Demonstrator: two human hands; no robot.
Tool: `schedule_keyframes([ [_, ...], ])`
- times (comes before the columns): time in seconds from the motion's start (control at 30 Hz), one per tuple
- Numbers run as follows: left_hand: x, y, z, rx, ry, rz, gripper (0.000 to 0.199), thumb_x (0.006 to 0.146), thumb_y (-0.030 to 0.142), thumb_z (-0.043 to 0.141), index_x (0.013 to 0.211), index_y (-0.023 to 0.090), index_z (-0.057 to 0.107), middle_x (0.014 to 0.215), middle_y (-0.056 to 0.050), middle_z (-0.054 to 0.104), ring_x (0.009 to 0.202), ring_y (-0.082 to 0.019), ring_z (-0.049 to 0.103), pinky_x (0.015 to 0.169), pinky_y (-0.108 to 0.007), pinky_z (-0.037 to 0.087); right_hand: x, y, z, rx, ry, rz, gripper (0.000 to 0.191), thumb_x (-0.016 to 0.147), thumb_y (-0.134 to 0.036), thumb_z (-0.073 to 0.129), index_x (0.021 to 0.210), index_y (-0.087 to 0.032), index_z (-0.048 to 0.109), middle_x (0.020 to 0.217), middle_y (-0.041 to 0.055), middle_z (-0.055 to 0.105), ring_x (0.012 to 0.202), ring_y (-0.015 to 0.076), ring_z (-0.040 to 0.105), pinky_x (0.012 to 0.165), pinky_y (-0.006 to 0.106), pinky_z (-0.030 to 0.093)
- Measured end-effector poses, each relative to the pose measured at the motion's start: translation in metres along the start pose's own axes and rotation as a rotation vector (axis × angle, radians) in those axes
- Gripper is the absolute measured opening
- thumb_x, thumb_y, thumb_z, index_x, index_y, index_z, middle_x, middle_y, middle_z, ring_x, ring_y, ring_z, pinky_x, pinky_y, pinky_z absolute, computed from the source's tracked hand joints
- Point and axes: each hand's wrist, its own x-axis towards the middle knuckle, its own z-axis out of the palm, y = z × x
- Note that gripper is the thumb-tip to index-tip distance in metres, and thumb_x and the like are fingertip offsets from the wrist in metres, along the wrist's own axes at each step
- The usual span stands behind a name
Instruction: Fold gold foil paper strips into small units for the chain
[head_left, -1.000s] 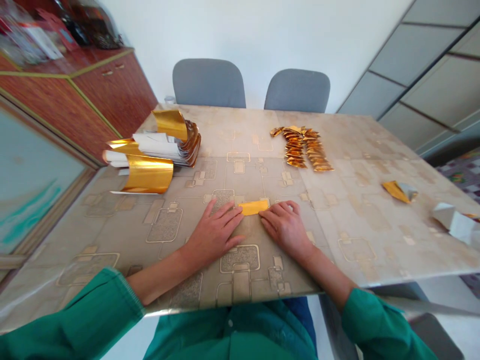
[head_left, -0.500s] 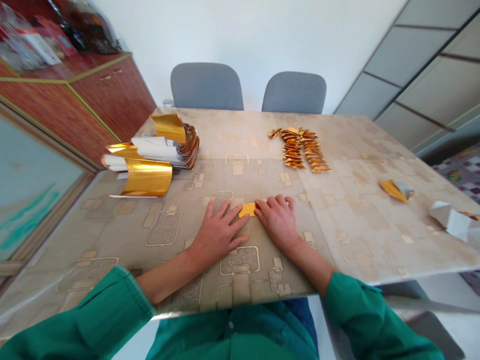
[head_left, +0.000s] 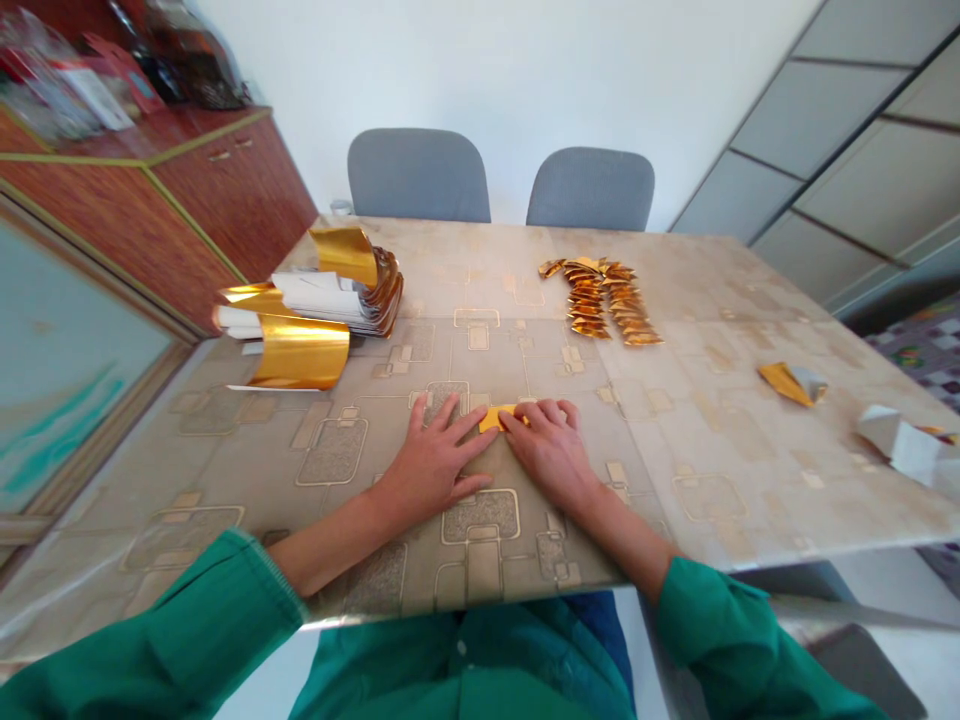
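Note:
A small flat gold piece of foil paper [head_left: 491,419] lies on the patterned tablecloth between my hands. My left hand [head_left: 435,455] is spread flat on the table, fingertips touching the piece's left edge. My right hand [head_left: 551,445] rests on its right part, fingers curled together and pressing on it, hiding that end. At the left lies a pile of gold and white sheets [head_left: 304,352], with a thick stack [head_left: 386,290] behind it. Two rows of folded gold pieces [head_left: 589,300] lie beyond my right hand.
A loose gold folded piece [head_left: 786,383] and a crumpled white paper [head_left: 904,440] lie on the right of the table [head_left: 712,440]. Two grey chairs [head_left: 420,175] stand at the far edge. A red-brown cabinet [head_left: 225,190] with bagged items is at the left.
My right hand has slid slightly left over the gold piece and covers more of it. My left hand stays nearly in place, and the view has shifted a little.

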Motion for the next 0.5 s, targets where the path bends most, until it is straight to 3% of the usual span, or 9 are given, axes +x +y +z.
schedule_keyframes([
  [0.2,-0.004,-0.007,0.000,-0.020,-0.009,0.020,0.055,0.092,0.051,0.059,0.142,0.031,0.051,0.153,-0.006,0.045,0.144,-0.044,0.029,0.110,-0.076,0.012,-0.012,0.019,-0.002,-0.011,0.027,0.081,0.022,0.099,-0.029,0.054,0.117,-0.023,0.066,0.111,0.0057,0.069,0.101,0.0229,0.051,0.096,0.042,0.026],
  [0.3,-0.004,-0.009,0.000,-0.024,-0.021,0.032,0.056,0.092,0.050,0.060,0.143,0.029,0.050,0.154,-0.008,0.043,0.143,-0.045,0.029,0.110,-0.076,0.014,-0.012,0.014,-0.007,-0.008,0.043,0.109,0.021,0.097,-0.027,0.055,0.115,-0.022,0.066,0.109,0.0067,0.068,0.101,0.0234,0.052,0.096,0.042,0.027],
  [0.5,-0.002,-0.009,-0.002,-0.025,-0.024,0.041,0.057,0.092,0.054,0.058,0.143,0.030,0.050,0.153,-0.008,0.044,0.144,-0.044,0.028,0.111,-0.076,0.010,-0.015,-0.004,-0.014,0.077,-0.002,-0.036,0.024,0.098,-0.029,0.054,0.118,-0.022,0.065,0.105,0.0065,0.066,0.105,0.0231,0.052,0.103,0.043,0.025],
])
